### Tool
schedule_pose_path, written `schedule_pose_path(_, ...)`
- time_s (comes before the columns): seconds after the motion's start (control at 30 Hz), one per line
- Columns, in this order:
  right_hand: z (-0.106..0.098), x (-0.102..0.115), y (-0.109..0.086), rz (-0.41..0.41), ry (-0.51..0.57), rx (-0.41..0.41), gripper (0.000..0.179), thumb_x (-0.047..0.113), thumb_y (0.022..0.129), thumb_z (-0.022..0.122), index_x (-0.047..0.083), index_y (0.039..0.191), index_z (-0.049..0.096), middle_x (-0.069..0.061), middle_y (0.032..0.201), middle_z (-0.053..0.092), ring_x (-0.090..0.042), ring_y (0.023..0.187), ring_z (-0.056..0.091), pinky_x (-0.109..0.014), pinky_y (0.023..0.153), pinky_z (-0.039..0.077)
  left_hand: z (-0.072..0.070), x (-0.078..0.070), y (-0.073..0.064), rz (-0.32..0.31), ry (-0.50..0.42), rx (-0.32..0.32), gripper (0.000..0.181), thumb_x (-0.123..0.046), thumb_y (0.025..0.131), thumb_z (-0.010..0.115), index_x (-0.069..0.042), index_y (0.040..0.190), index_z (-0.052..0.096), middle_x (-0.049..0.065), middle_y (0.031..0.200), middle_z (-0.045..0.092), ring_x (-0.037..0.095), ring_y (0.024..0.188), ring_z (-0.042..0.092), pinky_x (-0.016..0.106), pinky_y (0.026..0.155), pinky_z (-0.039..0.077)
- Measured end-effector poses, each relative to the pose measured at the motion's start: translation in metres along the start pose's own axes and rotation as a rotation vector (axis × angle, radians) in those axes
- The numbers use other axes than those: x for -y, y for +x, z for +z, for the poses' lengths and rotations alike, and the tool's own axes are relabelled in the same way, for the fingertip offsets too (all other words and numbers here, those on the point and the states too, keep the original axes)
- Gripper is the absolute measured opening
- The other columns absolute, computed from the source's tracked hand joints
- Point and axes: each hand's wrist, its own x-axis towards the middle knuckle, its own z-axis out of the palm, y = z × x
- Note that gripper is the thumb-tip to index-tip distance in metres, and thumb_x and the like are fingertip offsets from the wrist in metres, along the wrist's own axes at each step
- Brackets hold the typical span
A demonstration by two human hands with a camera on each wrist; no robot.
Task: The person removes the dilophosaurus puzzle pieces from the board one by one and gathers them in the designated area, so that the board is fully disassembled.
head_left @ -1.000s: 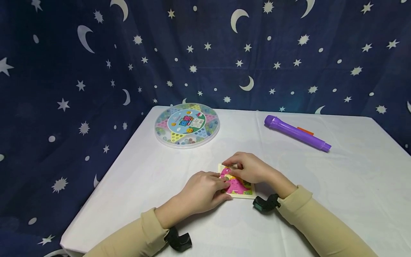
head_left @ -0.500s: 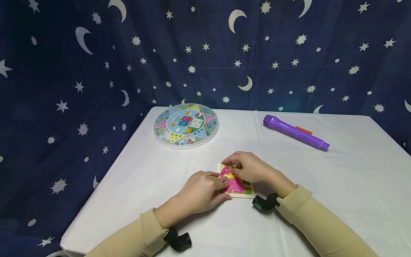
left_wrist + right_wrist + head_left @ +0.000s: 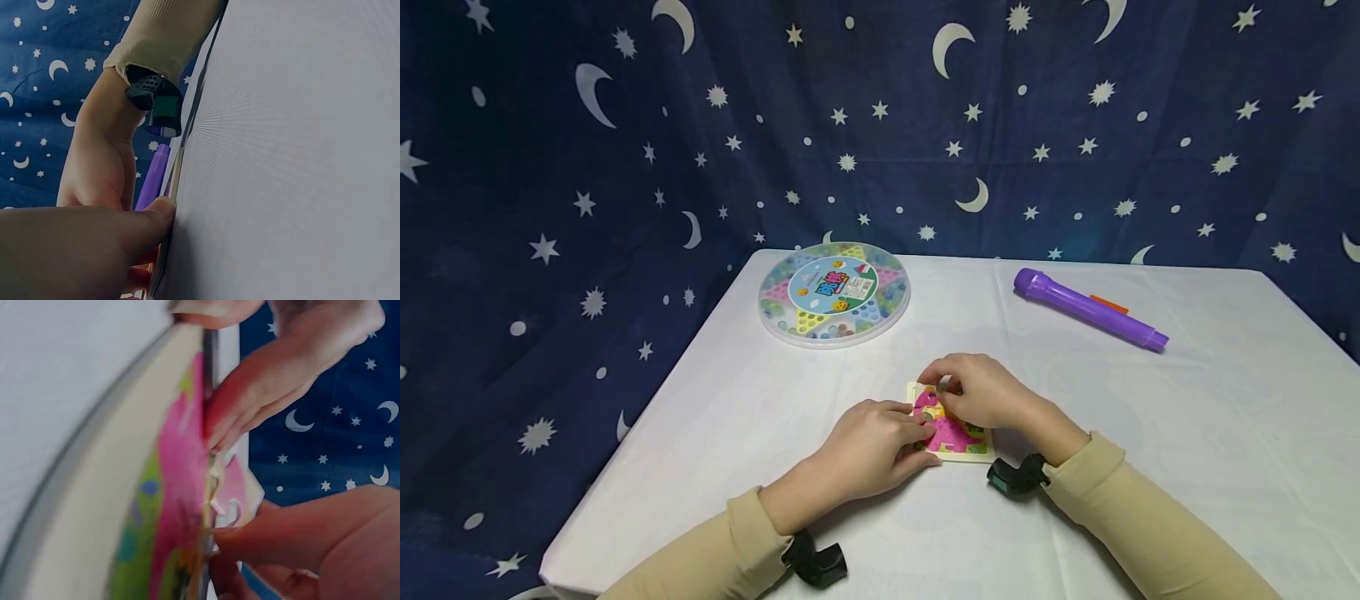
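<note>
A small jigsaw puzzle (image 3: 951, 437) with a pink dinosaur and a pale border lies on the white table. My right hand (image 3: 985, 392) is over its upper right, and its thumb and fingers pinch a pink-and-cream puzzle piece (image 3: 237, 490). That piece tilts up from the board in the right wrist view. My left hand (image 3: 872, 450) rests on the left side of the puzzle, fingers on the picture and thumb at the near edge. In the left wrist view, the left thumb (image 3: 156, 215) hides most of the board.
A round, clear-lidded marble board game (image 3: 835, 296) sits at the back left. Toward the back right lies a purple microphone-shaped tube (image 3: 1090, 310), with a small orange piece (image 3: 1110, 305) beside it. A dark star-patterned curtain (image 3: 880, 125) hangs behind the table (image 3: 715, 400).
The piece under the right fingers has tipped up from the board at the dinosaur's head. My left hand stays in place on the puzzle.
</note>
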Motion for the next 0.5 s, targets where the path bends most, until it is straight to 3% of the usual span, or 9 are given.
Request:
schedule_pose_path(0.13,0.0015,-0.0009,0.0009,-0.003,-0.003,-0.002,0.027,0.006,0.088,0.069,0.014,0.113,0.076,0.006,0.102,0.071,-0.012,0.085,0.065,-0.038,0.081,0.055,-0.0003,-0.0001,-0.0005,-0.001,-0.004,-0.003,0.035,-0.047,0.091,0.076,-0.02,0.112,0.081,-0.01,0.106,0.077,0.015,0.107,0.07,0.038,0.085,0.057)
schedule_pose_path(0.37,0.0026,-0.0041,0.0008,-0.012,0.099,0.008,0.025,0.013,0.09,0.072,0.016,0.115,0.076,0.009,0.091,0.069,-0.012,0.073,0.059,-0.031,0.066,0.052,-0.0006,-0.0002,0.0001,0.002,-0.013,-0.012,0.034,-0.047,0.091,0.077,-0.02,0.111,0.082,-0.008,0.105,0.077,0.011,0.107,0.07,0.036,0.082,0.057)
schedule_pose_path(0.5,0.0046,-0.0046,0.0011,-0.01,0.135,-0.009,0.021,0.021,0.094,0.075,0.016,0.114,0.075,0.009,0.086,0.066,-0.013,0.073,0.057,-0.031,0.067,0.051,-0.0004,0.0001,0.0005,0.007,-0.01,-0.024,0.033,-0.046,0.091,0.077,-0.02,0.11,0.082,-0.006,0.106,0.077,0.009,0.107,0.07,0.036,0.081,0.057)
